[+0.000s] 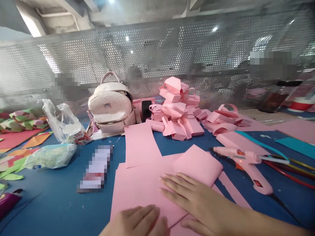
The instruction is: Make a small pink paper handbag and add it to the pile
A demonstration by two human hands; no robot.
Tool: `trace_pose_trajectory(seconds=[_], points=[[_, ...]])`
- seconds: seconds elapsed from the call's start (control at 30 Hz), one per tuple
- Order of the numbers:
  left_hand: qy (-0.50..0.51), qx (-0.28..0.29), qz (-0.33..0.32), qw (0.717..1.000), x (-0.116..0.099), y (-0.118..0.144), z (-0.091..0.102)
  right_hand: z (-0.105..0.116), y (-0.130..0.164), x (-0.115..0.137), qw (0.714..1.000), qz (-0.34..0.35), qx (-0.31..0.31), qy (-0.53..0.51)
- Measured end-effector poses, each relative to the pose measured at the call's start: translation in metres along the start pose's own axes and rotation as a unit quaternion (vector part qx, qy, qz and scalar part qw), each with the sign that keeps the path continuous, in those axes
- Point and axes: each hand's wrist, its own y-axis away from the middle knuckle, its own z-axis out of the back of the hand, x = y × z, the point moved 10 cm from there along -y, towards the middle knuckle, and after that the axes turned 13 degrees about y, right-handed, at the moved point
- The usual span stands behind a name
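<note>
Folding step, by the look of it: both hands were flat on the pink sheet (pixel 137 186) at the near edge of the table (pixel 61 203). Right hand (pixel 194 200) had fingers spread, pressing beside the rolled-over flap (pixel 199 164); left hand (pixel 137 223) was palm down at the near edge. Neither grip closed on anything. Next move likely needs a firm crease along the fold, I'd judge.

Containers: backpack (pixel 110 108) far centre, zipped, contents hidden. Clear bag (pixel 64 124) to the left held a small carton. Glue gun (pixel 246 164) lay right.
</note>
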Motion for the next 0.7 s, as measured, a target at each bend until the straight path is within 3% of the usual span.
trace_pose_trajectory(seconds=[0.1, 0.23, 0.3, 0.33, 0.4, 0.47, 0.5, 0.53, 0.6, 0.63, 0.7], points=[[0.034, -0.015, -0.004, 0.999, 0.007, 0.002, 0.009, 0.01, -0.002, 0.01, 0.996, 0.015, -0.037, 0.079], [0.044, 0.002, -0.052, 0.998, -0.001, -0.001, 0.019, 0.037, 0.003, 0.02, 0.973, 0.033, -0.164, 0.159], [0.134, -0.002, -0.044, 0.99, -0.001, -0.009, 0.033, 0.051, 0.007, 0.021, 0.961, 0.041, -0.211, 0.176], [0.193, 0.001, -0.024, 0.981, 0.003, -0.014, 0.039, 0.057, 0.009, 0.023, 0.954, 0.051, -0.226, 0.191], [0.344, 0.093, 0.046, 0.933, 0.011, -0.022, 0.035, 0.071, 0.015, 0.03, 0.934, 0.08, -0.258, 0.234], [0.373, 0.087, 0.107, 0.917, 0.025, -0.026, 0.045, 0.085, 0.022, 0.042, 0.91, 0.121, -0.286, 0.275], [0.389, 0.065, 0.169, 0.903, 0.04, -0.024, 0.048, 0.09, 0.024, 0.048, 0.901, 0.142, -0.292, 0.289], [0.407, 0.024, 0.236, 0.882, 0.057, -0.02, 0.05, 0.094, 0.026, 0.055, 0.894, 0.166, -0.291, 0.298], [0.479, -0.052, 0.379, 0.79, 0.086, -0.001, 0.037, 0.099, 0.029, 0.068, 0.885, 0.212, -0.28, 0.306], [0.535, -0.072, 0.426, 0.726, 0.092, 0.007, 0.022, 0.1, 0.029, 0.074, 0.881, 0.231, -0.276, 0.307], [0.663, -0.051, 0.48, 0.572, 0.085, 0.015, -0.02, 0.102, 0.029, 0.084, 0.874, 0.265, -0.271, 0.305]])
